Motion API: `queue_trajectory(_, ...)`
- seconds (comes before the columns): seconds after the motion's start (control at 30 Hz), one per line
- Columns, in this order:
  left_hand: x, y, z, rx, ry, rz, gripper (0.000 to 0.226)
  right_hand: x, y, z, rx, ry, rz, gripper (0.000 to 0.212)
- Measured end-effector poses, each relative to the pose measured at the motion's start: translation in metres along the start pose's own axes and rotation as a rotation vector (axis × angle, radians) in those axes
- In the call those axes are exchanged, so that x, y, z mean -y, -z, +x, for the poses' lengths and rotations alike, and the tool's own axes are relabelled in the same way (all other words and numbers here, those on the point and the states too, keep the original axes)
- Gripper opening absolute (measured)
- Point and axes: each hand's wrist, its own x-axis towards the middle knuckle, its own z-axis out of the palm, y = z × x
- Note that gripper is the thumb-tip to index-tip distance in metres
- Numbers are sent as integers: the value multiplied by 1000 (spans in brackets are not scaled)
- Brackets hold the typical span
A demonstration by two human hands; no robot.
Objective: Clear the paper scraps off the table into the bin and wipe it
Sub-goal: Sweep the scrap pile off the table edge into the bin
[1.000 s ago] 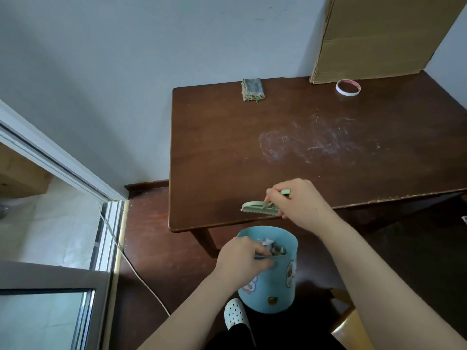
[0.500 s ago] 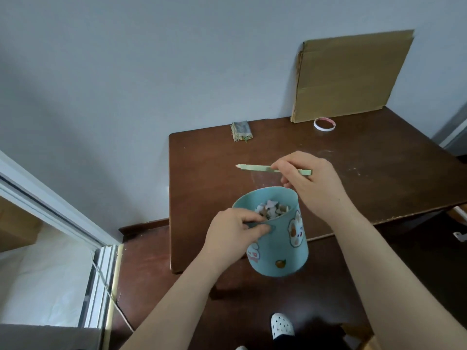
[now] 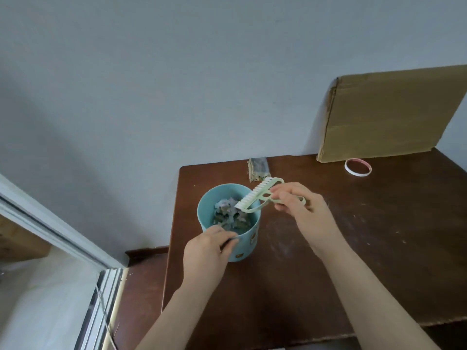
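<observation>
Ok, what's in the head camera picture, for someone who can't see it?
A person's left hand grips the rim of a blue bin holding paper scraps, while the right hand holds a green brush over its opening. Behind, the brown table holds a folded cloth, a tape ring and cardboard.

Teal bin (image 3: 246, 245), pale green brush (image 3: 262, 198), dark brown table (image 3: 379, 248).

— What is shown behind the dark wooden table (image 3: 379, 261)?
— A plain grey-blue wall (image 3: 151, 97) is seen along its far edge, softly and evenly lit. A cardboard sheet (image 3: 391, 117) is leaned against it at the far right corner.
— And to the left?
— A white sliding door frame (image 3: 50, 226) is set there. Dark brown floor (image 3: 144, 281) is shown beside the table's left edge.
</observation>
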Motion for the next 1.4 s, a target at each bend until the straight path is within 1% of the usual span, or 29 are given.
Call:
queue_trajectory(0.13, 19, -23, 44, -62, 45, 46, 12, -24, -9, 60, 56, -102, 195, 20)
queue_trajectory(0.23, 30, -44, 77, -114, 130, 58, 12, -49, -18, 100, 150, -178, 170, 18)
queue_trajectory(0.3, 30, -44, 81, -139, 155, 47, 11, -53, -26, 104, 166, -197, 117, 22)
queue_trajectory(0.33, 41, -67, 107, -166, 202, 67, 10, -76, -29, 138, 209, -236, 112, 25)
queue_trajectory(0.37, 41, -67, 110, -171, 217, 57, 10, -77, -33, 140, 219, -251, 90, 26)
queue_trajectory(0.47, 49, -68, 121, -176, 236, 87, 7, -82, -46, 152, 212, -310, 121, 26)
queue_trajectory(0.53, 54, -68, 130, -195, 261, 108, 6, -86, -54, 159, 254, -346, 166, 24)
queue_trajectory(0.63, 68, -71, 146, -244, 259, 113, 2, -90, -65, 174, 285, -372, 147, 21)
queue_trajectory(0.7, 76, -73, 155, -260, 254, 111, 8, -92, -70, 182, 274, -391, 137, 21)
queue_trajectory(0.77, 85, -73, 164, -272, 244, 109, 8, -92, -75, 187, 236, -414, 172, 22)
queue_trajectory(0.93, 97, -74, 176, -254, 287, 80, 4, -104, -85, 191, 92, -503, 418, 25)
queue_trajectory(1.03, 98, -74, 174, -235, 293, 63, 16, -111, -92, 191, 13, -549, 530, 26)
queue_trajectory(1.13, 89, -74, 167, -267, 321, -27, 31, -113, -97, 189, -29, -583, 600, 26)
queue_trajectory(1.17, 87, -74, 163, -284, 336, -65, 32, -111, -99, 189, -35, -572, 607, 26)
queue_trajectory(1.27, 83, -76, 153, -306, 358, -145, 26, -100, -108, 191, -29, -496, 584, 28)
queue_trajectory(1.4, 80, -77, 150, -269, 372, -185, 18, -87, -129, 205, -56, -454, 499, 33)
